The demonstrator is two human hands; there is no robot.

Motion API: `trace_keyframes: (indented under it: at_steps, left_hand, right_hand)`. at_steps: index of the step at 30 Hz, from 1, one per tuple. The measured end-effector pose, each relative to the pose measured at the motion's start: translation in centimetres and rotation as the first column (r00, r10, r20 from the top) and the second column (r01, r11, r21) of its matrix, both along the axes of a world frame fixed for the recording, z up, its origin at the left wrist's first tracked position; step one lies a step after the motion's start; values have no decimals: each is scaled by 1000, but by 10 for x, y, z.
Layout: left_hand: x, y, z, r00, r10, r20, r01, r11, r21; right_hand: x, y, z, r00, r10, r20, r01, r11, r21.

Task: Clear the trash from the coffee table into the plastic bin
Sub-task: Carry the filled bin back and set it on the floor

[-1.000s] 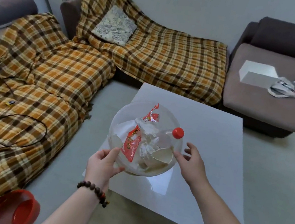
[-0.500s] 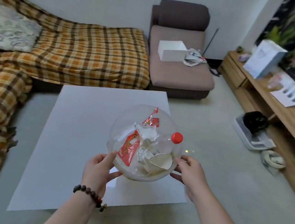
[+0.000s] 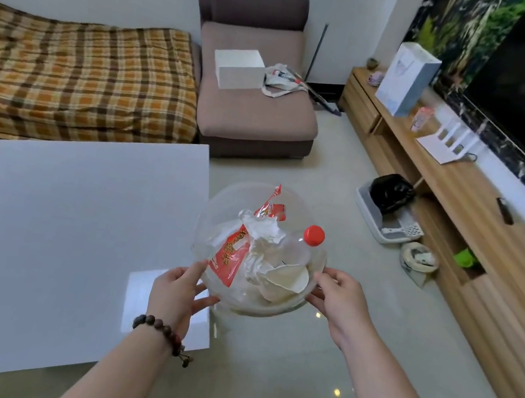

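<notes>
I hold a clear round plastic bin (image 3: pixel 217 212) in the air with both hands, just off the right edge of the white coffee table (image 3: pixel 69 222). My left hand (image 3: pixel 177 292) grips its near left rim and my right hand (image 3: pixel 340 297) its near right rim. Inside lie a red snack wrapper (image 3: pixel 230 256), crumpled white paper (image 3: pixel 262 233), a clear bottle with a red cap (image 3: pixel 314 235) and a squashed paper cup (image 3: pixel 286 277). No trash shows on the table top.
A brown chaise (image 3: pixel 254 117) with a white box (image 3: pixel 239 68) stands behind. A plaid-covered sofa (image 3: pixel 76 77) is at the left. A wooden TV cabinet (image 3: pixel 480 214) runs along the right, with a litter tray (image 3: pixel 386 216) and a bowl (image 3: pixel 418 258) on the floor.
My view has swung to the right. The bin, held in both hands, has moved from above the table to beyond its right edge, over the floor.
</notes>
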State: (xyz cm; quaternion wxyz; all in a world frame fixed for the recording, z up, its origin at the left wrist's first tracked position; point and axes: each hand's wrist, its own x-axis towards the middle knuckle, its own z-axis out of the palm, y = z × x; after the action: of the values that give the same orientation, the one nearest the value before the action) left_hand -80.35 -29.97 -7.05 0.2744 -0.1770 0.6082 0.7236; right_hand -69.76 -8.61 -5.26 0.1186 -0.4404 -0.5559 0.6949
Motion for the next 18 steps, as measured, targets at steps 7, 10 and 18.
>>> trace_keyframes:
  at_steps: [7, 10, 18]
  left_hand:
    - [-19, 84, -9, 1000, 9, -22, -10, 999, -40]
    - [-44, 114, -23, 999, 46, -9, -47, 997, -55]
    - [-157, 214, -53, 985, 164, 58, -162, 986, -42]
  right_hand:
    - [-30, 90, -21, 999, 47, 13, -47, 999, -18]
    - [-62, 124, -34, 996, 87, 31, -86, 996, -23]
    - [-200, 227, -61, 972, 212, 102, -215, 977, 15]
